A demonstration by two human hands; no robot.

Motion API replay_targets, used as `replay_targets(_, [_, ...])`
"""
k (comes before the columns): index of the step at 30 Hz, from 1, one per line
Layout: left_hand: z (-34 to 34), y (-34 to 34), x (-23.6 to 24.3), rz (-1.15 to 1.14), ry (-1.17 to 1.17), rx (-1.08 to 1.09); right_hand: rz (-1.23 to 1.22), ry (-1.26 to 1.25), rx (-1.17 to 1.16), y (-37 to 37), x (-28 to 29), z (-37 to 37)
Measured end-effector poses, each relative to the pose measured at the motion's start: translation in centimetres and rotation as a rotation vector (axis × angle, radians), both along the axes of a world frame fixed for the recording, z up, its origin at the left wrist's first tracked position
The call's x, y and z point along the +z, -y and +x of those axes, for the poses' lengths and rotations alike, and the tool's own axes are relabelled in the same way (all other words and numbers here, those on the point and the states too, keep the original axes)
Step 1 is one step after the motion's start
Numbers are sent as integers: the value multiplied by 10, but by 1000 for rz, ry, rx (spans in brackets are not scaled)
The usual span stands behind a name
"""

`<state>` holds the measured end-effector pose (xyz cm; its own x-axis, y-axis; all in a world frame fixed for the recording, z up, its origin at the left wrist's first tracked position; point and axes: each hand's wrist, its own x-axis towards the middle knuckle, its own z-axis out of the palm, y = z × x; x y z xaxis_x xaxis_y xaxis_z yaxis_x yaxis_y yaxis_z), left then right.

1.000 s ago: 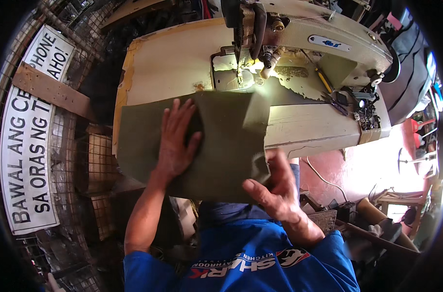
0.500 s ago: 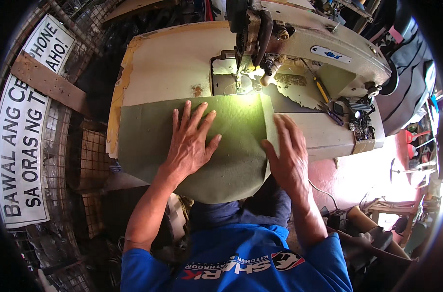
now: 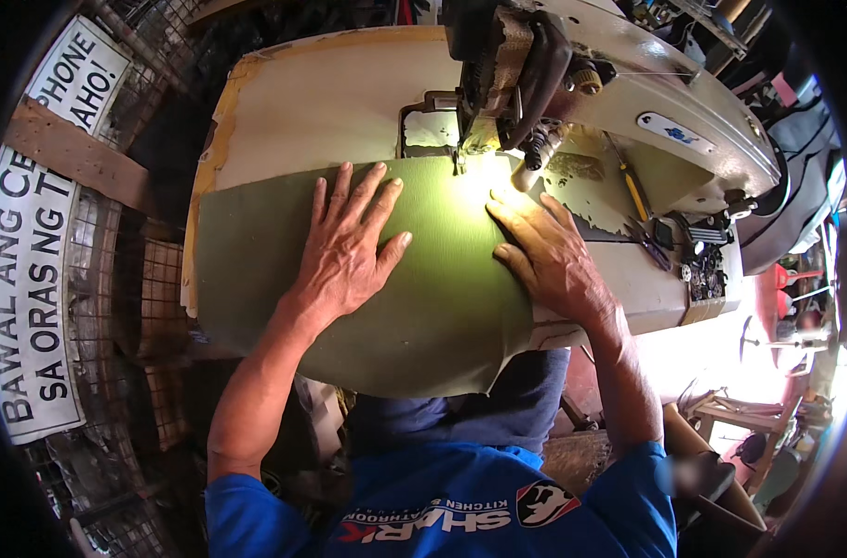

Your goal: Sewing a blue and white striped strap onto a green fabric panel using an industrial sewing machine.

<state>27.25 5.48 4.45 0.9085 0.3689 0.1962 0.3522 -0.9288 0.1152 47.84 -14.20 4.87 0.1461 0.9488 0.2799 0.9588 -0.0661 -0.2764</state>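
An olive-green textured sheet point(image 3: 414, 330) lies flat on the sewing machine table point(image 3: 293, 74), its far edge at the lit presser foot point(image 3: 459, 160) and its rounded near part hanging over the front. My left hand point(image 3: 349, 246) rests open on the sheet, left of the foot, fingers spread. My right hand point(image 3: 546, 256) lies open, palm down, on the sheet's right side, fingertips just right of and below the foot. The cream machine head point(image 3: 656, 84) arches above, a small lamp lighting the area around the needle.
On the right of the table are a yellow-handled tool point(image 3: 635, 191), pliers point(image 3: 656, 246) and a tray of small metal parts point(image 3: 707, 274). Wire mesh point(image 3: 116, 316) with a white sign point(image 3: 23, 288) and a wooden plank point(image 3: 79, 153) borders the left. Clutter point(image 3: 749, 428) fills the lower right.
The sheet has been laid flatter and pushed slightly up toward the needle. My right hand let go of its edge and moved up onto it; my left hand shifted a little.
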Motion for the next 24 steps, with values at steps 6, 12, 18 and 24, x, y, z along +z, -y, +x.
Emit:
replay_targets(6, [19,-23,-5,-4,8,13,-21,4,25,-27,-4,27])
replay_targets(12, [33,-39,-7,13,6,17,-26,-10,26,-33,-7,38])
replay_targets(18, [35,-43,-12,24,49,9,39,-8,27,-35,-11,38])
replay_targets(24, [27,-26,1,126,64,8,71,-27,5,-36,-17,39])
